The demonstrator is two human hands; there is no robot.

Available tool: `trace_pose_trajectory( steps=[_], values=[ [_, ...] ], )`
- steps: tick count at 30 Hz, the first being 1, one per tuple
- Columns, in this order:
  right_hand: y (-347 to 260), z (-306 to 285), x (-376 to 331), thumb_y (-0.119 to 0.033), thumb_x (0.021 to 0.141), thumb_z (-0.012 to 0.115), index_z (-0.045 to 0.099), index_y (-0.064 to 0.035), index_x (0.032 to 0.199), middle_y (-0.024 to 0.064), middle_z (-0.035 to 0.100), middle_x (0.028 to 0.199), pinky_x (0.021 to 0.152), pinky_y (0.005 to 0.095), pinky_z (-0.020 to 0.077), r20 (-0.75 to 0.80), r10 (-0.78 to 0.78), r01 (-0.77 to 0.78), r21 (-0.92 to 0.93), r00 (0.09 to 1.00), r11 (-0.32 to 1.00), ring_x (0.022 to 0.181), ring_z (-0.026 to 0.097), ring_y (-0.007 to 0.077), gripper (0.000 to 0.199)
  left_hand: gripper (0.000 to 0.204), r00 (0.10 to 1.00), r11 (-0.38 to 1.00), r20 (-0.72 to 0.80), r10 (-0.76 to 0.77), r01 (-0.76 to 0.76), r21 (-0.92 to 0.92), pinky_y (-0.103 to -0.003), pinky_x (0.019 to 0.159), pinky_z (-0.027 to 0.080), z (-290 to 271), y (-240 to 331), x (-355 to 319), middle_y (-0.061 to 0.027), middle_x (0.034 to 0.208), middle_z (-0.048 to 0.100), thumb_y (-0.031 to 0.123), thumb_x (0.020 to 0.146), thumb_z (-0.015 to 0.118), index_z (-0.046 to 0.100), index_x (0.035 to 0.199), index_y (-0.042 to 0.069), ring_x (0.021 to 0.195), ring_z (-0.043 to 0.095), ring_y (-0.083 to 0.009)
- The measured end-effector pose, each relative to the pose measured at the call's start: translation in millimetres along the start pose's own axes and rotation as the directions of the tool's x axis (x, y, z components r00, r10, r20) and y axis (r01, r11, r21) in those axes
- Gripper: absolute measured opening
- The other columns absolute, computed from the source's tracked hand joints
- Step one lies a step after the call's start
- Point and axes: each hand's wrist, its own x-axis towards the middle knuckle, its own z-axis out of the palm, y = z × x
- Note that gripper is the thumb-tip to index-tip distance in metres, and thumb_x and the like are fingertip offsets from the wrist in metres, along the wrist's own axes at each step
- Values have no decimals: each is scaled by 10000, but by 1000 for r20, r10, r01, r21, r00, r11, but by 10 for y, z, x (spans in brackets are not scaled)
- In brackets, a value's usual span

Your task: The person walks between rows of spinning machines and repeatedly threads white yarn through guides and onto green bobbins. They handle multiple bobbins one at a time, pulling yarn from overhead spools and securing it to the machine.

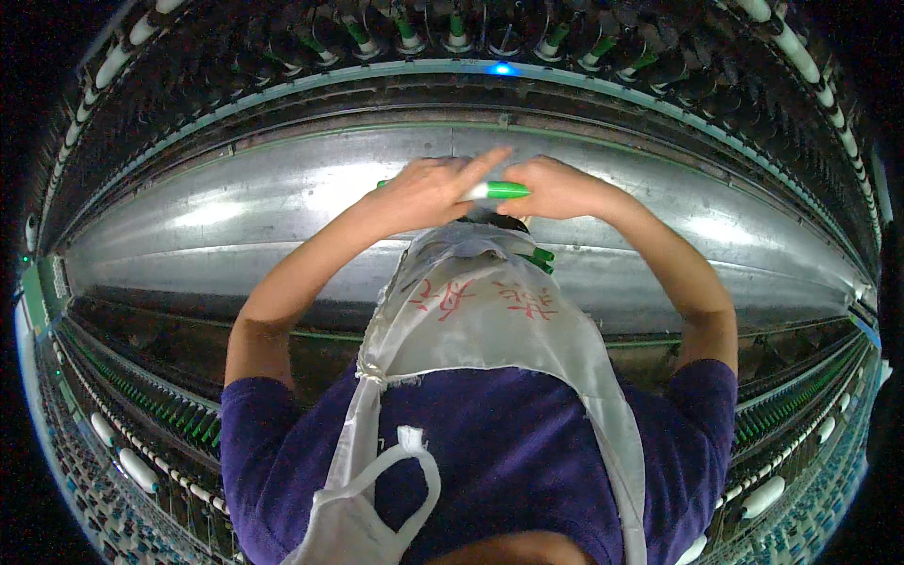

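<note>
My left hand [426,196] is closed around a green bobbin [508,189] with white yarn wound on it. The bobbin lies crosswise, and its other end peeks out past the back of that hand. The index finger points off to the upper right. Against the bobbin's tapered green tip, my right hand [551,190] is closed with its fingers curled; what they pinch is hidden. Just below both hands, the white apron [471,325] on my front bulges at its far end. More green bobbins [543,256] stick out beside that bulge, near my right hand.
A long shiny metal panel [226,212] runs across behind my hands. Beyond it, a rail [395,68] carries a blue light [503,69], with a row of green bobbins [458,30] above. White yarn rolls [138,469] hang along the machine at lower left and right.
</note>
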Motion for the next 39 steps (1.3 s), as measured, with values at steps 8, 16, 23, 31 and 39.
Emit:
trace_pose_trajectory(
  steps=[8,16,23,31,39],
  values=[
    [345,-123,-118,-202,886,535,544,-25,788,-63,366,453,346,216,195,-152,380,24,947,912,319,370,294,21,203,672,971,959,-89,-223,235,162,-425,553,511,65,-347,9,-194,808,614,184,777,599,248,1346,114,648,616,-338],
    [986,-603,-349,-189,910,480,530,-56,864,124,617,892,459,238,414,-758,561,918,395,332,-10,647,537,101,149,656,959,914,-203,-197,255,317,-384,540,513,204,-909,-307,-146,790,593,289,774,637,311,1318,124,664,614,-300],
    [1689,-422,-359,-298,892,495,632,-74,974,73,648,854,668,320,479,-791,335,-118,321,511,940,703,610,187,275,494,655,800,-600,-460,598,39,-382,625,521,149,-1803,-1101,-141,763,573,285,821,617,399,1235,126,674,607,-255],
    [1158,-93,811,-372,834,556,529,-109,1174,168,640,860,689,438,486,-651,318,-535,-163,690,829,756,617,344,430,423,8,135,-158,-987,-483,-865,-445,732,497,290,-2385,-1475,-111,855,473,412,906,457,325,1101,60,750,552,-267],
    [1367,-307,1131,-350,804,573,214,-134,1399,191,636,838,664,458,490,-702,217,-568,-313,678,761,782,613,367,728,405,190,234,-237,-953,-38,-972,-380,739,469,80,-2612,-1804,-99,989,481,380,895,515,398,1094,48,959,559,-259]
  ],
)
